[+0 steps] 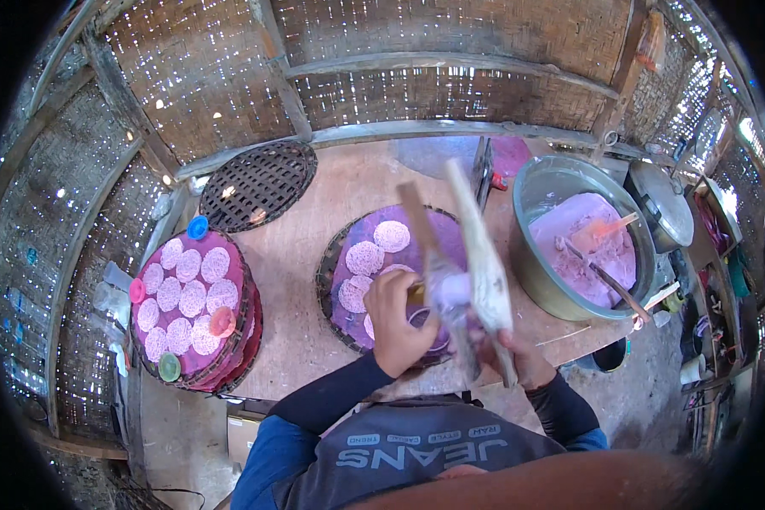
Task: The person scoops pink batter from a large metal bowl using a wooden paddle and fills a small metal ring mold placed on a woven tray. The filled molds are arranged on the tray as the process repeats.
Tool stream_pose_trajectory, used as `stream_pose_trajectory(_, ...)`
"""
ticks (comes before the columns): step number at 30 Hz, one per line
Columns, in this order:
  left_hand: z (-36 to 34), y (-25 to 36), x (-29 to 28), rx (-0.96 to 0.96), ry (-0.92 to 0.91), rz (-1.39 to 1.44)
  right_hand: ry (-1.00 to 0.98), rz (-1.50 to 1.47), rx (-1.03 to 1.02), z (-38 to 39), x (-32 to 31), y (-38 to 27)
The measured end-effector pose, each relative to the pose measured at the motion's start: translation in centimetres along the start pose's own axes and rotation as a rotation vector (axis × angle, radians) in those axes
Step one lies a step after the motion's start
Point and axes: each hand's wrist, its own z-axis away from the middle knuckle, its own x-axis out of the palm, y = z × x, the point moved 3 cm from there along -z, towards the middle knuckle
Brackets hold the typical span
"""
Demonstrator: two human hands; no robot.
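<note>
My right hand (527, 361) is closed around the near end of a wooden two-armed press (490, 285), which is tilted and blurred by motion. A pale purple lump (450, 290) sits between its arms. My left hand (397, 319) is curled against a yellowish cylinder (416, 294) beside the press; the fingertips are partly hidden. Both hands are over a round woven tray (325, 285) lined with purple cloth. Several pink-purple discs of thin strands (365, 257) lie on its left side; the press hides part of the right.
A big metal basin (531, 280) at right holds purple dough (582, 212), a wooden stick (612, 285) and an orange scoop (612, 228). Stacked trays (251, 340) of discs stand at left, with coloured round pieces along the rim. Behind lies a dark woven rack (259, 183). A lidded pot (665, 204) stands far right.
</note>
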Motion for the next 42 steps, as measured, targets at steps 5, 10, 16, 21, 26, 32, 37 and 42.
stream_pose_trajectory(5, 7.3, 0.3, 4.3, 0.113, -0.576, -0.170, 0.338, 0.120, -0.253, 2.9, -6.4, -0.5)
stream_pose_trajectory(10, 11.6, -1.7, 7.7, 0.247, -0.731, -0.244, 0.474, -0.003, -0.390, 2.9, -4.1, -2.3)
stream_pose_trajectory(16, 12.6, -2.8, 8.3, 0.320, -0.769, -0.349, 0.482, 0.061, -0.349, 3.0, -5.6, -0.8)
stream_pose_trajectory(21, 11.8, -2.7, 6.2, 0.384, -0.835, -0.388, 0.439, 0.156, -0.273, 2.3, -4.2, -2.2)
stream_pose_trajectory(26, 11.5, -4.5, 0.7, 0.392, -0.903, -0.495, 0.415, 0.226, -0.201, 1.6, -5.9, -1.0)
stream_pose_trajectory(32, 9.5, -7.9, -5.0, 0.317, -0.919, -0.559, 0.243, 0.301, -0.115, -1.9, -3.3, -1.3)
stream_pose_trajectory(37, 3.9, -11.1, -7.1, 0.064, -0.873, -0.254, 0.013, 0.395, 0.051, -5.7, -1.2, -1.4)
stream_pose_trajectory(42, -7.5, -11.7, -5.8, -0.533, 0.070, 1.085, -0.257, 0.456, 0.204, -9.6, 1.3, -2.6)
